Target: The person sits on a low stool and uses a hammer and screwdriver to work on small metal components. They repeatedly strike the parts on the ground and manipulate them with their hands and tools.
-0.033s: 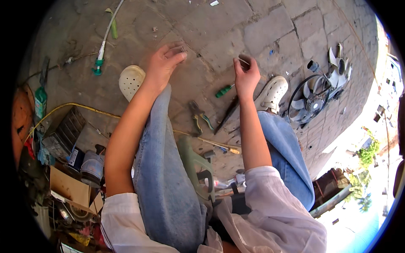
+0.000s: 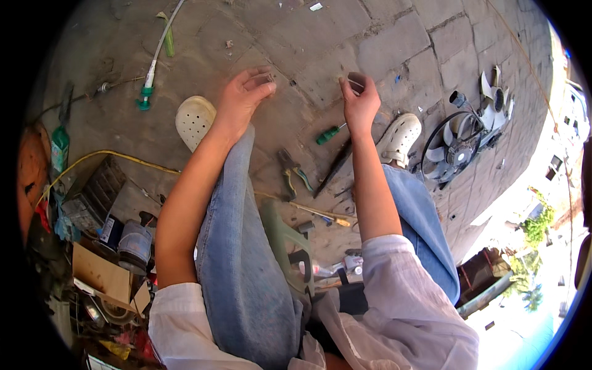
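Observation:
My left hand (image 2: 246,98) is raised above the left white perforated clog (image 2: 194,120), its fingertips pinched round something small I cannot make out. To its right, my right hand (image 2: 359,102) has thumb and fingers closed on a thin item, too fine to identify. Below and between them, pliers (image 2: 294,172) with yellow-and-teal handles lie on the paving (image 2: 394,43). A green-handled screwdriver (image 2: 330,134) and a long dark strip (image 2: 333,168) lie beside my right forearm. The right clog (image 2: 401,135) is on my foot.
A fan assembly (image 2: 456,148) lies at right. At left are a white tube with green fitting (image 2: 145,97), a green bottle (image 2: 58,148), yellow cable (image 2: 105,152), metal container (image 2: 92,197), bucket (image 2: 134,243) and cardboard box (image 2: 102,271). A green plastic seat (image 2: 277,234) shows between my legs.
My right hand has risen slightly toward the top of the view, and my left hand has shifted a little down and right. The grips look much the same.

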A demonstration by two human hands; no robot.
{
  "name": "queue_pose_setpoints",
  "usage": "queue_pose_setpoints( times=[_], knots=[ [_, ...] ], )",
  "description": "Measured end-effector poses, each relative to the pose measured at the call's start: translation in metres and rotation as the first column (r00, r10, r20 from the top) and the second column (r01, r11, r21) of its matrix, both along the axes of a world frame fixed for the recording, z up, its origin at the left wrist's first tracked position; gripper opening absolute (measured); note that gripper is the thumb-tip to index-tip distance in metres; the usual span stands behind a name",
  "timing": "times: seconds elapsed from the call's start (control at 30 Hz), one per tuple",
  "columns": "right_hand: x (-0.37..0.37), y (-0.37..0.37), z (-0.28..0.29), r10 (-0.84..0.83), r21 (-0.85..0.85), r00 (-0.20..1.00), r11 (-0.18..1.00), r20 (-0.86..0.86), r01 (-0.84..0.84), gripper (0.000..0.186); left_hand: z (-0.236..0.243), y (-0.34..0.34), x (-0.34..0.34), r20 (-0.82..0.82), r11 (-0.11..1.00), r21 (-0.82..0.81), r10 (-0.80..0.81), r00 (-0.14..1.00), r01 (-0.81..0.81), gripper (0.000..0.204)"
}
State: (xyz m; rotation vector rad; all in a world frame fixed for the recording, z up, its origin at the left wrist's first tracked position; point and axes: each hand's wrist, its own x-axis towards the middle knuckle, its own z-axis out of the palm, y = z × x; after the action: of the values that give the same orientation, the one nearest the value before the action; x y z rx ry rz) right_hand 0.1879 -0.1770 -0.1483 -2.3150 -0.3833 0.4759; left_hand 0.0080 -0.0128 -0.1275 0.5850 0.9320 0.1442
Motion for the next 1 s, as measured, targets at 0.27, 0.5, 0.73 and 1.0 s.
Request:
queue_pose_setpoints(
  times=[0.27,0.5,0.73,1.0],
  knots=[
    [0.012,0.030,-0.011,0.113,-0.107,0.987,0.986,-0.113,-0.125,0.019,0.016,-0.006,-0.021,-0.012,0.996,0.026,-0.081,0.997,0.081,0.043],
    [-0.067,0.037,0.064,0.202,0.307,0.240,0.442,-0.949,0.843,0.011,0.088,-0.005,0.019,0.010,0.881,0.414,-0.255,0.967,0.228,0.041],
    [-0.090,0.032,0.219,0.372,0.316,0.302,-0.024,-0.878,0.948,0.024,0.248,-0.045,0.054,-0.231,0.195,0.918,-0.442,0.867,0.344,0.037],
    [-0.095,-0.046,0.383,0.609,0.332,0.502,-0.378,-0.614,0.864,0.026,0.421,-0.144,0.052,-0.286,-0.543,0.839,-0.501,0.817,-0.040,0.027]
  ],
)
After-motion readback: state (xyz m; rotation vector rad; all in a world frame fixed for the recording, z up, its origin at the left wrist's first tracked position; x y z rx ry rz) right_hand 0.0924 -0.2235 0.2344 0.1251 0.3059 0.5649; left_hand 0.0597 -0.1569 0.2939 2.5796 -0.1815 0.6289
